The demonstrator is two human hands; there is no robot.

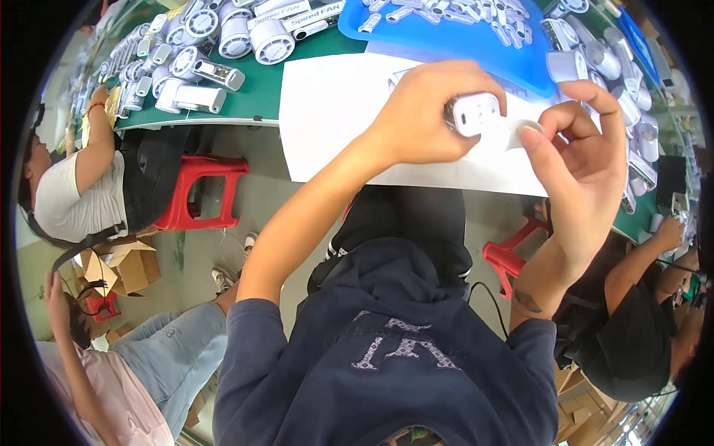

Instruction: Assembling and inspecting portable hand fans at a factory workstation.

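My left hand [424, 111] is closed around a pale grey handheld fan [477, 113], whose rounded oblong end with a small dark slot faces me. The rest of the fan is hidden in the fist. Close beside it, my right hand [584, 160] pinches a thin white curved piece [523, 134] between thumb and forefinger, the other fingers raised. The piece's near edge lies close to the fan's end; whether they touch I cannot tell. Both hands are above a large white sheet [323, 123] at the table's front edge.
Beyond the sheet stands a blue tray [537, 70] of small grey parts [446, 9]. Piles of handheld fans [271, 43] cover the green table [256, 89] at left and right. Co-workers sit on both sides, near red stools [195, 195]. An opened carton [134, 264] is at floor left.
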